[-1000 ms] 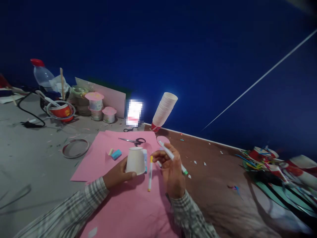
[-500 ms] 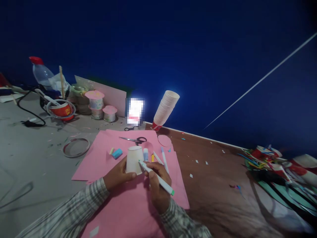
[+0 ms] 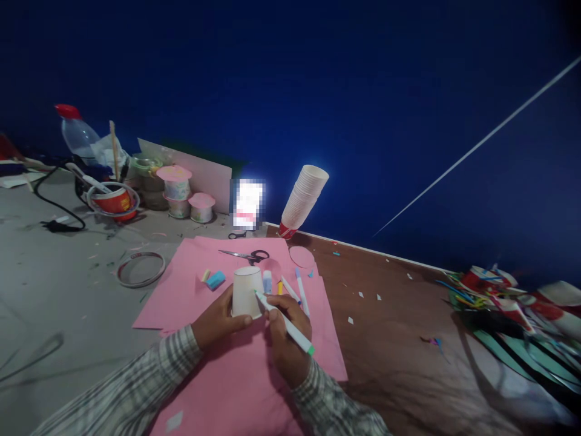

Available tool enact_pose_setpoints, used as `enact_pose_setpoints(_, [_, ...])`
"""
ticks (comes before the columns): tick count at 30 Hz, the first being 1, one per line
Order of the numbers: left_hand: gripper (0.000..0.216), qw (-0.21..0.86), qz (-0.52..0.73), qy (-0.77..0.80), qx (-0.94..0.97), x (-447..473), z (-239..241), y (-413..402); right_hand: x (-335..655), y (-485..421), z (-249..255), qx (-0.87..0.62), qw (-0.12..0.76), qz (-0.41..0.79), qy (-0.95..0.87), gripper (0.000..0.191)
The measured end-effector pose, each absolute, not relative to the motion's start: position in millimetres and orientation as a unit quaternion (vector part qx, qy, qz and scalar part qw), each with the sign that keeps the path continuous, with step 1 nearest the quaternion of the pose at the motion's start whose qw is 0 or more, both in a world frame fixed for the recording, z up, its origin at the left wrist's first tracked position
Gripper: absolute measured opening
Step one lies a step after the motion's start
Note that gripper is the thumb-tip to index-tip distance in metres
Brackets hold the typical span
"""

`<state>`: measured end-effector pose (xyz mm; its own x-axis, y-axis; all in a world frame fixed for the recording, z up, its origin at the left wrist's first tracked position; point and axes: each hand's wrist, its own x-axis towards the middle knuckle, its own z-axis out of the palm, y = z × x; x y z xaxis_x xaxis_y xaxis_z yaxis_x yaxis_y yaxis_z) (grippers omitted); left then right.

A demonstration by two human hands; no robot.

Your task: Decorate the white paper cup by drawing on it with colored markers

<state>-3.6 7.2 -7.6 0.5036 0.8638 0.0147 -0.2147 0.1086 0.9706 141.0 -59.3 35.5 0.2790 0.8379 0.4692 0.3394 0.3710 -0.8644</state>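
Note:
An upside-down white paper cup stands on a pink paper sheet. My left hand is wrapped round the cup's lower rim and holds it steady. My right hand pinches a white marker with a green end, and the marker's tip touches the cup's right side. Just behind my right hand lie other markers and a small glue stick. Scissors lie further back on the pink sheet.
A tilted stack of paper cups leans at the blue wall. Ribbon rolls, a red bowl, a bottle and a metal ring sit to the left. Coloured paper scraps are piled at the right.
My right hand has come down from a raised position and brought the marker's tip against the cup. My left hand has stayed on the cup.

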Motion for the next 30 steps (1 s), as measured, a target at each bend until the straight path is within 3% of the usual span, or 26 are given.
enact_pose_setpoints(30, [0.069, 0.683, 0.401, 0.308, 0.528, -3.6, -7.3, 5.7, 147.3, -56.6, 30.9, -0.528, 0.624, 0.255, -0.517, 0.016])
